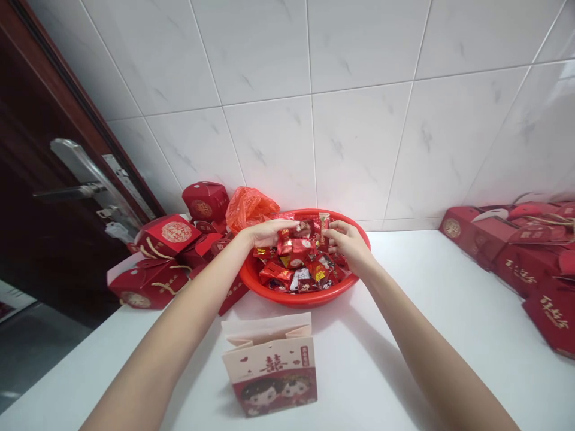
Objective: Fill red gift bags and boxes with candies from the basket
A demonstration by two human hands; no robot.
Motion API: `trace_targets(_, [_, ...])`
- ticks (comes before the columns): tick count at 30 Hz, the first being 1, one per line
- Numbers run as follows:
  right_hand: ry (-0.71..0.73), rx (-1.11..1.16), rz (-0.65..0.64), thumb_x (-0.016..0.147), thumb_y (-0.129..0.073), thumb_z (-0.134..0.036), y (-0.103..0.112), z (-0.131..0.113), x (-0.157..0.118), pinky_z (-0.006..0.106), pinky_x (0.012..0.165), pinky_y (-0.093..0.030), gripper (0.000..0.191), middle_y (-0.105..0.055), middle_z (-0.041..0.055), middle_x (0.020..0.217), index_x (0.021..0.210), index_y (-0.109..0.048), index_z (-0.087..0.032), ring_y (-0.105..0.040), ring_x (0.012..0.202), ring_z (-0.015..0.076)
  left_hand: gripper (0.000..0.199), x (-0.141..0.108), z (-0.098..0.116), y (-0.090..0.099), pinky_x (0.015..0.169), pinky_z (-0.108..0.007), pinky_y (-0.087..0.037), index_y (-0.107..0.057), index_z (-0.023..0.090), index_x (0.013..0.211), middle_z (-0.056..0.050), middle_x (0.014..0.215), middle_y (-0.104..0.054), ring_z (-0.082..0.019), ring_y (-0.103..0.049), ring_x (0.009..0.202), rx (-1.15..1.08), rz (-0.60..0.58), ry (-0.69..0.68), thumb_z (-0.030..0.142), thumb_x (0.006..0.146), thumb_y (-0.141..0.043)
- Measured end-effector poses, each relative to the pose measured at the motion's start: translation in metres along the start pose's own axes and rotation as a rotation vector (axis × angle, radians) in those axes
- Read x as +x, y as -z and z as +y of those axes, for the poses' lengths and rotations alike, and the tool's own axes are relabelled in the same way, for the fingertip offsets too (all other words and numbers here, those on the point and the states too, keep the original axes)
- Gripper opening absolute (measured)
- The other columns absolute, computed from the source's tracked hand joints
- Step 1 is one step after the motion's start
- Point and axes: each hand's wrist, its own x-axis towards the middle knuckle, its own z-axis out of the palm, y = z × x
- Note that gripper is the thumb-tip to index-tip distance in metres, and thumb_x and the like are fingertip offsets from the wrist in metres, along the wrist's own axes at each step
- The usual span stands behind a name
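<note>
A red plastic basket [309,299] full of wrapped sweets [320,272] stands against the tiled wall. My left hand [272,232] reaches over the basket's left side, its fingers stretched out above the sweets. At the right side, my right hand [345,241] has its fingers bent round a slim, light-coloured packet [323,221] that stands upright. Nearer to me, an open paper bag [272,374] with two cartoon faces and red print stands upright on the white table, touched by neither hand.
Red gift boxes [175,232] are piled left of the basket, beside a crumpled orange-red plastic bag [251,206]. More red boxes [516,245] lie along the right of the white table [413,287]. A dark door [45,120] with a metal handle is at the left.
</note>
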Motion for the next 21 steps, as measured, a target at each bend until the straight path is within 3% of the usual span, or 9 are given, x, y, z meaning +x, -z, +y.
trace_targets(6, [-0.005,-0.008,0.01,0.06,-0.071,-0.033,-0.001,0.0,0.0,0.023,0.053,-0.043,0.024,-0.055,-0.0038,0.067,0.075,-0.057,-0.02,-0.049,0.061,0.0104,0.039,-0.005,-0.006,0.01,0.076,-0.028,-0.054,-0.076,0.02,0.104,-0.009,0.114,-0.073,-0.021,-0.066,0.094,0.073,-0.055,0.128,0.049,0.078,-0.075])
trace_targets(10, [-0.008,-0.009,0.004,0.06,-0.07,-0.033,-0.001,-0.002,-0.001,0.023,0.053,-0.043,0.025,-0.056,-0.0035,0.067,0.076,-0.057,-0.02,-0.05,0.061,0.0106,0.039,-0.007,-0.004,0.012,0.07,-0.026,-0.053,-0.074,0.025,0.113,-0.006,0.111,-0.071,-0.016,-0.065,0.083,0.09,-0.048,0.1,0.035,0.075,-0.079])
trace_targets(15, [0.0,-0.008,-0.007,0.06,-0.07,-0.033,-0.001,0.0,0.0,0.023,0.053,-0.043,0.025,-0.056,-0.0037,0.066,0.076,-0.056,-0.02,-0.049,0.06,0.01,0.061,-0.011,-0.005,0.01,0.073,-0.027,-0.054,-0.067,0.028,0.127,-0.003,0.099,-0.069,-0.014,-0.066,0.078,0.116,-0.059,0.101,0.016,0.069,-0.08])
trace_targets(18, [0.0,-0.005,-0.01,0.059,-0.07,-0.033,0.0,0.0,0.0,0.023,0.054,-0.043,0.026,-0.056,-0.0037,0.067,0.077,-0.057,-0.02,-0.05,0.06,0.0101,0.081,-0.014,-0.009,0.01,0.074,-0.027,-0.053,-0.054,0.032,0.142,0.0,0.089,-0.066,-0.012,-0.065,0.074,0.097,-0.049,0.053,0.009,0.068,-0.078])
trace_targets(21, [-0.002,-0.006,-0.008,0.059,-0.071,-0.033,0.0,0.001,0.0,0.024,0.054,-0.043,0.026,-0.057,-0.0034,0.068,0.077,-0.057,-0.02,-0.051,0.061,0.0105,0.103,-0.018,-0.012,0.01,0.068,-0.024,-0.05,-0.027,0.036,0.157,0.008,0.07,-0.056,-0.009,-0.058,0.063,0.096,-0.018,0.014,0.006,0.071,-0.075])
